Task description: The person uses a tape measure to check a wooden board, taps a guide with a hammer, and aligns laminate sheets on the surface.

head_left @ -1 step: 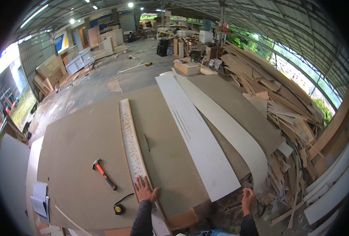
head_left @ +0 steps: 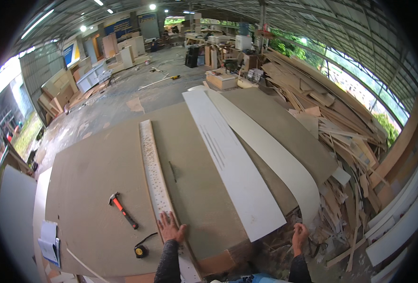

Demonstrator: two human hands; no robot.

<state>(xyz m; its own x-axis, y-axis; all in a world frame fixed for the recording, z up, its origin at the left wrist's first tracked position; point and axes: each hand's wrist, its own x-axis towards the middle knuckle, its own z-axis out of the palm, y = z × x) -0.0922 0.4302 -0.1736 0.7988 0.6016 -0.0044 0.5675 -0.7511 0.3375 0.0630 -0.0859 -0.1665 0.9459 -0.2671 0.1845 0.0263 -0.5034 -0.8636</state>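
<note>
Left hand [head_left: 172, 229] lay flat, fingers spread, on the strip [head_left: 152, 160], apparently steadying it; right hand [head_left: 300, 237] half-curled, hold unclear.

It was a woodworking workshop. Heaped boards [head_left: 308, 90], a hammer [head_left: 122, 210] and a tape measure [head_left: 140, 252] showed it.
</note>
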